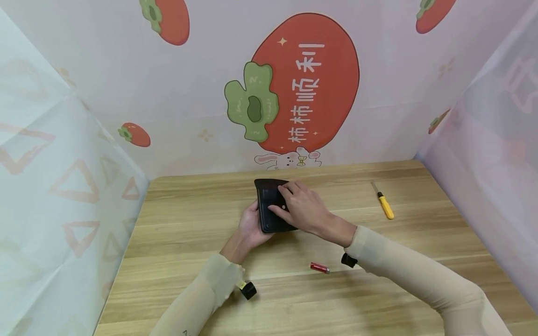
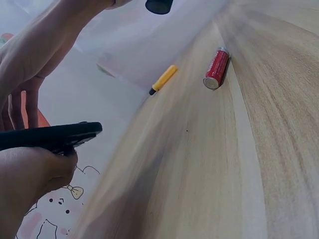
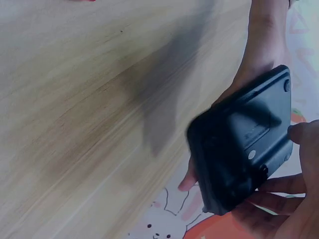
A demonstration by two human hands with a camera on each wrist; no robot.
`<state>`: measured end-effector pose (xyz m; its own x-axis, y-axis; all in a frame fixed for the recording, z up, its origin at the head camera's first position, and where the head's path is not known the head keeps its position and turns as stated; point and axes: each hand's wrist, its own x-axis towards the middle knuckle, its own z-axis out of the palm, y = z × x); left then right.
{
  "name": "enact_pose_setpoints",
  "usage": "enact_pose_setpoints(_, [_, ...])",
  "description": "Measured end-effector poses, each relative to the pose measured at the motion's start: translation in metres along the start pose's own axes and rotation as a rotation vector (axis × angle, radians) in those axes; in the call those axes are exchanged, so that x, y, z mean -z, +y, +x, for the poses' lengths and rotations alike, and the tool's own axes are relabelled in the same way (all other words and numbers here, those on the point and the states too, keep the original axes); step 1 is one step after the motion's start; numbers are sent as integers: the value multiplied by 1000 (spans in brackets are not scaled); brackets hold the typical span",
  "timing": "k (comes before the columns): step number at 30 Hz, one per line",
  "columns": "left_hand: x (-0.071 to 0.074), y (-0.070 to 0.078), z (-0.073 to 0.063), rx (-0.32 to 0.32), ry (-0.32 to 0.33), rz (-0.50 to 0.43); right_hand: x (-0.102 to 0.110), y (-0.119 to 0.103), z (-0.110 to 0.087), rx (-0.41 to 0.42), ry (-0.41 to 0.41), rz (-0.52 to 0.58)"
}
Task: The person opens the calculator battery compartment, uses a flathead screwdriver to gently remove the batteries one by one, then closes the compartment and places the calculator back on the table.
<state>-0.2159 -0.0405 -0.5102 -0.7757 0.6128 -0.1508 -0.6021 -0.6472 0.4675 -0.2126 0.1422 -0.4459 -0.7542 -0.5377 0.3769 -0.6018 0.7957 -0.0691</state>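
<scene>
A black calculator is held back side up, raised off the table. My left hand grips it from below at its left edge, with the palm underneath and most fingers hidden. My right hand is over its back, fingers bent loosely, thumb and fingertips spread at the surface. In the right wrist view, the back of the calculator shows a rectangular outline, a small pale round spot and corner feet. The right-hand thumb reaches its edge there.
A red battery lies on the wooden table in front of the hands. Farther right lies a screwdriver with a yellow handle. A printed cloth stands behind the table, with pale sheets at both sides.
</scene>
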Motion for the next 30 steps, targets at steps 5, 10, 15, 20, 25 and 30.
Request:
enact_pose_setpoints(5, [0, -2, 1, 1, 56, 25, -1, -3, 0, -28, -14, 24])
enact_pose_setpoints(10, [-1, -3, 3, -3, 52, 53, -3, -5, 1, -58, -12, 55])
enact_pose_setpoints(15, [-2, -5, 4, 1, 40, 72, -5, -7, 3, -89, -12, 95])
enact_pose_setpoints(20, [-4, -6, 4, -5, 61, 97, -5, -10, 4, -111, -9, 130])
enact_pose_setpoints(25, [-4, -8, 4, -6, 67, 112, -5, -13, 5, -144, -23, 159])
enact_pose_setpoints(30, [-3, -9, 4, -15, 45, 125, -4, -13, 6, -167, -42, 176])
